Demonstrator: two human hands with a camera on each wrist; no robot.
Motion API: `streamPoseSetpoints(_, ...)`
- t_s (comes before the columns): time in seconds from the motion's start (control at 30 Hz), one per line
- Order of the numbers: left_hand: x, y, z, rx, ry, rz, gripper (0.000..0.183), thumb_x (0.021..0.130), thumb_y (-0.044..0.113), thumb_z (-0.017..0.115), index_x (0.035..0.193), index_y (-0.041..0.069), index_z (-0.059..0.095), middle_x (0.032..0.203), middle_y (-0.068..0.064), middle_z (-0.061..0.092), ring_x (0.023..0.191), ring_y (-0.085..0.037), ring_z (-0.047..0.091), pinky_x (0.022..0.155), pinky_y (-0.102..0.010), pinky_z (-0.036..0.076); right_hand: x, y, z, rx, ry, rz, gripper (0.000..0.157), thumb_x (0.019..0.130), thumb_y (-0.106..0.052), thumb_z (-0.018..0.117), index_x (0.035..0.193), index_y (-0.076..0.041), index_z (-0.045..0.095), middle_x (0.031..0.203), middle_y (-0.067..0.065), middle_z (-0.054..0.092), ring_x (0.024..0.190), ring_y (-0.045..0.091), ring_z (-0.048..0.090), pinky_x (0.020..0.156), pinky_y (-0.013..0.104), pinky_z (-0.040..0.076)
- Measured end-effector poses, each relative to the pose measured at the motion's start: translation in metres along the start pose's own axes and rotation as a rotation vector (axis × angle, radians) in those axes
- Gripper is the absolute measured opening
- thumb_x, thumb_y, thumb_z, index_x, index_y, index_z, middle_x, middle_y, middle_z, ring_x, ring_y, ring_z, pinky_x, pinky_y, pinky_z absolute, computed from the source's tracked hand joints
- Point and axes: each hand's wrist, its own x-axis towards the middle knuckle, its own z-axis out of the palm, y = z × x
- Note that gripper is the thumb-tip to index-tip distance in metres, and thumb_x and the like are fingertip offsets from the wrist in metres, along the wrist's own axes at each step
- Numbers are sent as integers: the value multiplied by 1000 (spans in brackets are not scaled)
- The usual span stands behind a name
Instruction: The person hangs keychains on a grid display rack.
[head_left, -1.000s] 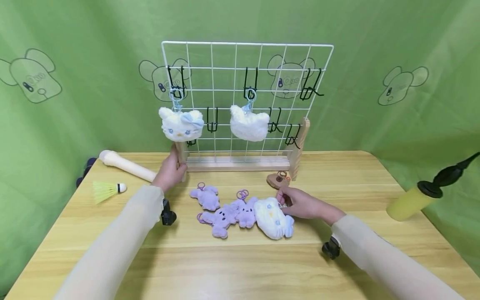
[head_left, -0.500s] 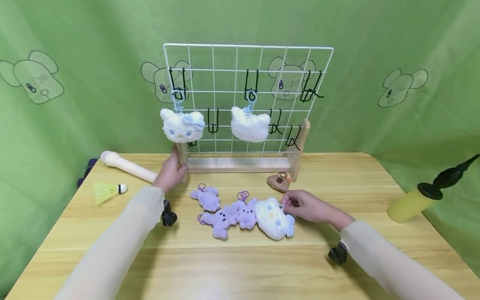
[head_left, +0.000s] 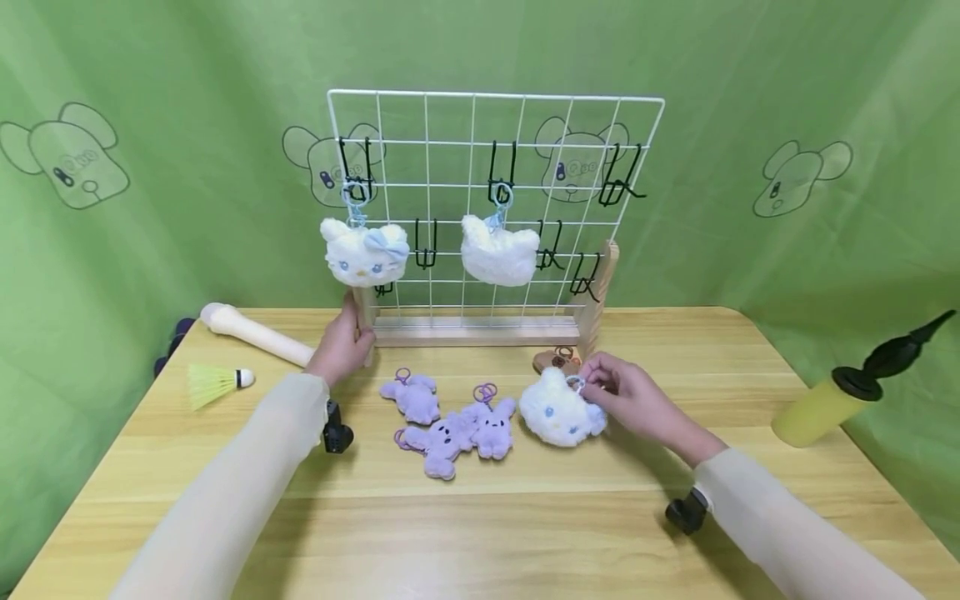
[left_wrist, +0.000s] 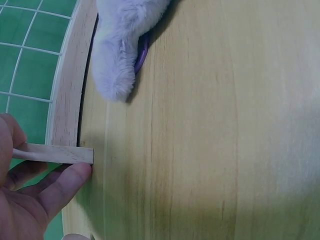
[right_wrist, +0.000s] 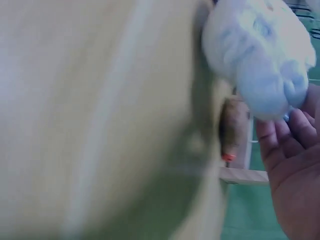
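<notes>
A white plush cat-head keychain [head_left: 558,410] with a blue bow hangs from my right hand [head_left: 626,396], which pinches it by its ring. In the right wrist view the plush [right_wrist: 260,45] looks lifted off the table. My left hand [head_left: 343,343] grips the left wooden foot [left_wrist: 65,153] of the white wire grid rack [head_left: 495,96], thumb and fingers on either side. Two similar white plush keychains hang on black hooks: one facing forward [head_left: 365,254] at the left, one showing its back [head_left: 500,252] in the middle.
Several purple plush keychains [head_left: 442,437] lie in front of the rack. A brown plush keychain [head_left: 553,362] sits by its right foot. A white stick [head_left: 255,333] and yellow shuttlecock [head_left: 217,383] lie at left; a yellow pump [head_left: 821,412] stands at right.
My right hand has taken hold of the white plush cat keychain's ring and raised it off the table, slightly back and rightward. My left hand stays on the rack's foot.
</notes>
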Motion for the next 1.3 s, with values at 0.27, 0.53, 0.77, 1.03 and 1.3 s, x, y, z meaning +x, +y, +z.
streamPoseSetpoints(0.27, -1, 3, 0, 32, 8, 12, 81, 103, 5, 46, 164, -6, -6, 160, -42, 32, 143, -56, 46, 122, -61, 45, 5, -36, -25, 36, 206, 32, 20, 99, -1, 65, 116, 9, 60, 96, -3, 73, 85, -2, 67, 77, 12, 62)
streamPoseSetpoints(0.53, -2, 3, 1, 16, 0, 2, 82, 103, 4, 46, 164, -5, -8, 161, -41, 32, 140, -56, 50, 116, -59, 52, 15, -58, -53, 30, 321, -26, 15, 100, -4, 66, 114, 0, 61, 90, -19, 71, 78, 0, 65, 65, 12, 59)
streamPoseSetpoints(0.77, -3, 5, 1, 3, -3, 0, 81, 104, 4, 46, 165, -3, -7, 161, -40, 33, 139, -54, 51, 115, -59, 53, 28, -82, -82, 77, 434, -57, 16, 99, 0, 65, 108, -14, 64, 88, -18, 72, 74, 3, 64, 61, 12, 57)
streamPoseSetpoints(1.03, -5, 8, -1, -4, -7, -9, 82, 105, 3, 46, 165, -2, -9, 163, -39, 32, 145, -55, 44, 121, -61, 46, 45, -107, -107, 51, 500, -41, 14, 99, -5, 67, 108, -16, 64, 87, -20, 72, 72, 2, 62, 59, 12, 57)
streamPoseSetpoints(1.3, -4, 8, 0, 3, -7, -6, 81, 104, 3, 45, 166, -2, -8, 161, -39, 34, 142, -55, 48, 116, -60, 51, 56, -126, -121, 40, 551, -23, 13, 98, -8, 69, 105, -17, 64, 83, -19, 71, 71, 1, 62, 59, 9, 55)
